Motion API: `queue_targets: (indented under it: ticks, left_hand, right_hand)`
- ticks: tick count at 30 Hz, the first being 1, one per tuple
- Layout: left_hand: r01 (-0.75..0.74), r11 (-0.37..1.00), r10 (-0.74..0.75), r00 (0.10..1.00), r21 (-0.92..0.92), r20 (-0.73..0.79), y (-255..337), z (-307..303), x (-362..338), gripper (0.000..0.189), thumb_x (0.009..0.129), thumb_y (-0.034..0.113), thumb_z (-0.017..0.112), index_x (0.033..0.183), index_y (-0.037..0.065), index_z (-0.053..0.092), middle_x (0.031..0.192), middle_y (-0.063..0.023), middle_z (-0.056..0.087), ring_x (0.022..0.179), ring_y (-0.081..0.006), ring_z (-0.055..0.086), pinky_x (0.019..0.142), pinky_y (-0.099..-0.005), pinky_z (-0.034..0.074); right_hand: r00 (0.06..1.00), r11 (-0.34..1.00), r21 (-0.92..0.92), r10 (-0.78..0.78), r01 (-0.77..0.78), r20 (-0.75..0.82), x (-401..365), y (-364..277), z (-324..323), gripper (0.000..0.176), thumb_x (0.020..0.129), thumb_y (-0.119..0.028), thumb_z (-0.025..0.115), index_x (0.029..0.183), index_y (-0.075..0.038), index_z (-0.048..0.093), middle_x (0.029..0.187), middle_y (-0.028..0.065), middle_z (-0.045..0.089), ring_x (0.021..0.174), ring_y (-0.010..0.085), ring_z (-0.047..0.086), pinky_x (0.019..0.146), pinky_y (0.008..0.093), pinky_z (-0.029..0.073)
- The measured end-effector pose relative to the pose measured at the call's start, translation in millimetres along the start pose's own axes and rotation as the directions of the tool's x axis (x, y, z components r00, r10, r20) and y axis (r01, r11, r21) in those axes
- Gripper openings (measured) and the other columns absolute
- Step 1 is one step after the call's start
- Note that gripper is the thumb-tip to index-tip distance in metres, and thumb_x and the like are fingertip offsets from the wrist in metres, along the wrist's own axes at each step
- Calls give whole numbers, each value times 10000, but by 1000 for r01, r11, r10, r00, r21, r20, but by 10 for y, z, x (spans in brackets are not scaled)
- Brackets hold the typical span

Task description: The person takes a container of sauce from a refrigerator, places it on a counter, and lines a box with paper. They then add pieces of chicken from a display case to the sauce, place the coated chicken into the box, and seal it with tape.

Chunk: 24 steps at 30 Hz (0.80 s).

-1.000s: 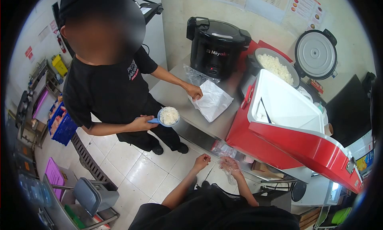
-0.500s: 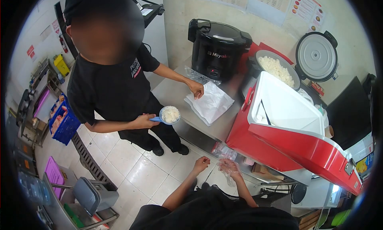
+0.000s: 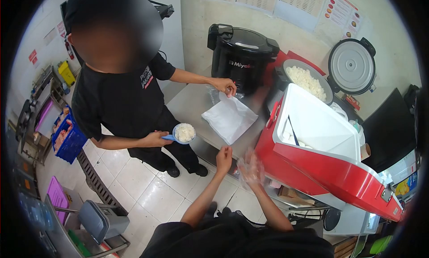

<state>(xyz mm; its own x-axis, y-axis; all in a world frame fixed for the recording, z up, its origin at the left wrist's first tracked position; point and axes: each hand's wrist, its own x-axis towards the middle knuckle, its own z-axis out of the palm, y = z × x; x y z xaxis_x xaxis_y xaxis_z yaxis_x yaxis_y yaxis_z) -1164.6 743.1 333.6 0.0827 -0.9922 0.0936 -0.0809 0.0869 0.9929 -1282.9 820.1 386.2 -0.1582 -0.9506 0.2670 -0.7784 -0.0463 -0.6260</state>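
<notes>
My left hand [image 3: 224, 158] is bare, with its fingers curled together near the steel table's front edge; whatever it may hold is too small to make out. To its right, my right hand [image 3: 251, 169] wears a loose clear plastic glove, its fingers extended and nothing visible in it. Just beyond both hands, white paper sheets [image 3: 230, 119] lie on the steel table [image 3: 185, 101]. A co-worker's hand touches the paper's far edge, and the co-worker's other hand holds a blue-handled scoop of rice [image 3: 184, 133].
A black rice cooker [image 3: 243, 57] stands behind the paper. Right of it are an open pot of rice [image 3: 308, 81], a round lid [image 3: 352, 65] and an open red cooler box [image 3: 286, 164] with a white interior. The co-worker [image 3: 125, 101] stands at the left.
Both my hands have moved up and forward, toward the table edge. The co-worker's hand has shifted to the paper's far edge, and the paper looks more spread out.
</notes>
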Motion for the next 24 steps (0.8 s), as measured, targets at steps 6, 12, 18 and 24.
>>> queue_targets:
  ticks: [6, 12, 18, 24]
  left_hand:
    - [3, 995, -4, 1000, -99, -8, 13, 212, 513, 196, 883, 224, 501, 981, 57, 531, 870, -50, 579, 719, -128, 548, 584, -251, 444]
    - [200, 975, -186, 972, -94, 147, -189, 54, 485, 354, 854, 211, 547, 1154, 65, 432, 1089, -73, 511, 861, -144, 547, 664, -267, 465]
    - [-228, 971, 224, 973, -67, -61, 145, 96, 1052, 749, 769, 152, 636, 1347, 66, 167, 1280, -131, 361, 1154, -220, 380, 962, -333, 307]
    - [42, 951, 28, 975, -306, 221, 184, 91, 959, 529, 793, 129, 599, 1242, -22, 365, 1161, -95, 478, 1065, -182, 447, 907, -294, 348]
  right_hand:
    - [926, 974, -213, -5, -82, -379, 1077, -549, -53, 1009, 582, -273, 743, 1349, -22, 138, 1373, 202, 218, 1269, 327, 235, 1045, 399, 199]
    - [892, 998, -63, -13, -18, -451, 1528, -389, -7, 1074, 537, -223, 781, 1360, -40, 116, 1404, 160, 161, 1290, 333, 173, 1050, 411, 181]
    - [959, 993, -114, -31, -1, -281, 1664, -263, 6, 713, 603, -223, 732, 1233, -97, 423, 1196, 139, 468, 1086, 315, 458, 920, 384, 367]
    - [971, 970, -154, -207, 188, -120, 1480, -191, 282, 254, 750, -232, 566, 940, -63, 574, 943, 148, 561, 869, 317, 522, 795, 418, 398]
